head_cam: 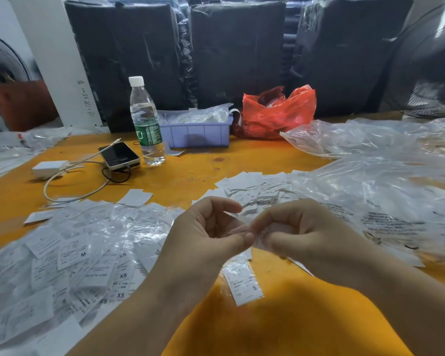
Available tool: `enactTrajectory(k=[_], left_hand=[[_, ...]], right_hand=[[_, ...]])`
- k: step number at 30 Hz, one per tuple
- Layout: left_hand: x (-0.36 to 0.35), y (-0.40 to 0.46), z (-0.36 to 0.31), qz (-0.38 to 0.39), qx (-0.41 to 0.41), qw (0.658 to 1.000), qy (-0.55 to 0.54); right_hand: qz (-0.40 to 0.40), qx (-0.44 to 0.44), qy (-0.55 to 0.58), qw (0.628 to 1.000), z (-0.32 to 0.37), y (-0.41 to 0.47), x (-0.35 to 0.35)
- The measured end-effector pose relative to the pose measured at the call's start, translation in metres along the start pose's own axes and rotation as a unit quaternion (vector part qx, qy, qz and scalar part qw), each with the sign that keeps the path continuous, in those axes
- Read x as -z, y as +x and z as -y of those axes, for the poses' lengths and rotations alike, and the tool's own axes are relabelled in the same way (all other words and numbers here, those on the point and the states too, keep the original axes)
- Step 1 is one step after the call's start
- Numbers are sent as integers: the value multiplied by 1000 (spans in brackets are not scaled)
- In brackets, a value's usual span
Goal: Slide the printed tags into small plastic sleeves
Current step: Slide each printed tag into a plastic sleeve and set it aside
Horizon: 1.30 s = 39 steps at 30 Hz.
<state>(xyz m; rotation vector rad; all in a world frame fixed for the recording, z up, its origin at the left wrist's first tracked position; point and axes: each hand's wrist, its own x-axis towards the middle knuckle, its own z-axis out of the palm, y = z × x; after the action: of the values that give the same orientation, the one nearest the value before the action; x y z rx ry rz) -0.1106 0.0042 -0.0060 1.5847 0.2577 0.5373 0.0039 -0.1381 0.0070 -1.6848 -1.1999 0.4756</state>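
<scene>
Nearest the camera, a single sleeved tag [243, 282] marked S lay flat on orange fabric, just under the hands. Above it the left hand [206, 232] and right hand [301, 232] met over the table [185, 173]. The left thumb and curled fingers pinched a thin, clear plastic sleeve [238, 227], and the right fingers were clamped on a small white tag [267, 233] at the sleeve's mouth; how far the tag sat inside could not be told.

To the left a glossy, overlapping heap of sleeved tags [70, 255] reached the near table edge. Beyond the hands lay a loose pile of plain tags [254, 191], matte and rectangular, beside crinkled clear bags [385, 191] that filled the right side.

A bare strip of smooth orange tabletop ran across the middle. Farther back stood a phone [120, 155] with a looping white cable [72, 186], a clear water bottle [145, 122], a ribbed lilac bin [198, 133] and a crumpled red bag [278, 114], against dark wrapped bundles [237, 52].
</scene>
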Motion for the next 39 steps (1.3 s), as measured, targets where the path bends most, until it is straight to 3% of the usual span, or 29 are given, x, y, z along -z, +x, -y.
enactTrajectory(k=[10,18,25,32,39], left_hand=[[5,2,-1,38,8,999,13],[8,6,-1,68,75,993,55],[8,6,4,41,46,993,96],[8,5,6,-17,-14,985,171],[7,4,6,-9,-21,987,158]], right_hand=[[6,17,18,1000,0,1,0],[-51,15,-29,998,1,2,5],[-44,-9,-10,999,0,3,6],[-171,1,75,982,3,4,22],[-103,-3,83,991,7,3,13]])
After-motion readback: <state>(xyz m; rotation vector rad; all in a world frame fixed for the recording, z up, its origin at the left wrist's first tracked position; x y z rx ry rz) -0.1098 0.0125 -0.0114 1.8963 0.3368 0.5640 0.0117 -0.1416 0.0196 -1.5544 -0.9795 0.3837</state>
